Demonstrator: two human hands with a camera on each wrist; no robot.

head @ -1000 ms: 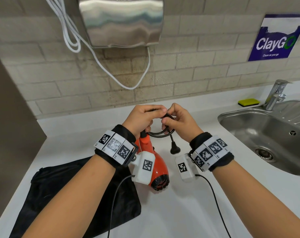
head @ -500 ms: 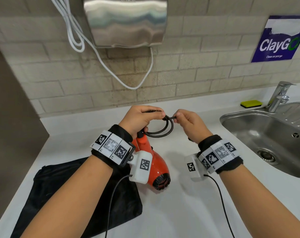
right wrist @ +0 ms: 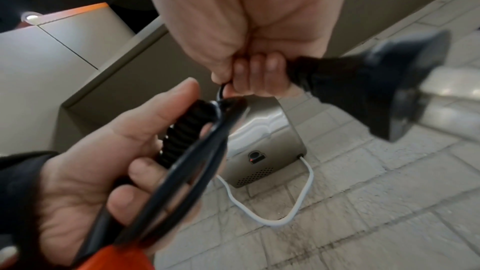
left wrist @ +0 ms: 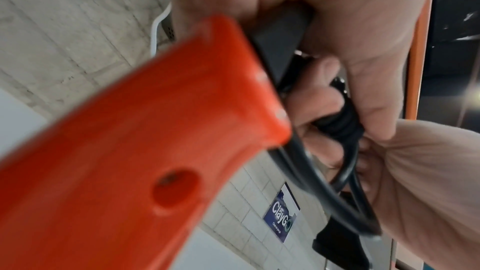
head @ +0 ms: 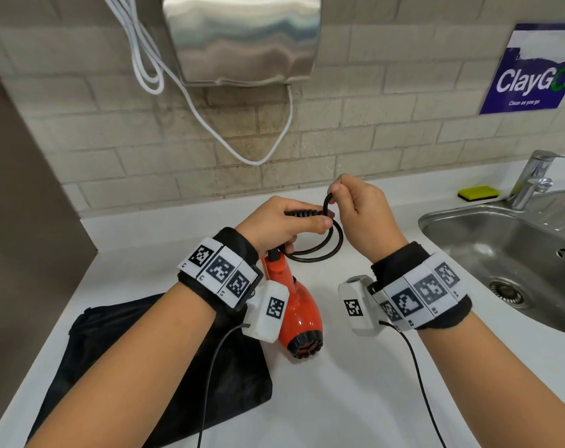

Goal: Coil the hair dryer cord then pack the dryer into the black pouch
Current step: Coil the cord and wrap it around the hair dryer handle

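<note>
An orange hair dryer (head: 299, 310) hangs nozzle-down above the white counter, its handle (left wrist: 145, 137) up by my left hand (head: 282, 226). That hand grips the coiled black cord (head: 323, 247) at the wrapped turns (right wrist: 187, 130). My right hand (head: 360, 210) pinches the free end of the cord (head: 327, 202) just above the coil, and the plug (right wrist: 376, 87) sticks out of its fist. The black pouch (head: 164, 376) lies flat on the counter under my left forearm.
A steel sink (head: 507, 253) with a tap (head: 533, 179) and a yellow sponge (head: 478, 192) sits to the right. A wall hand dryer (head: 242, 37) with a white cable (head: 258, 156) hangs on the brick wall ahead. A brown panel (head: 22, 195) stands at the left.
The plug end, which dangled under the coil, is now drawn up into my right hand. Both hands and the dryer have risen slightly.
</note>
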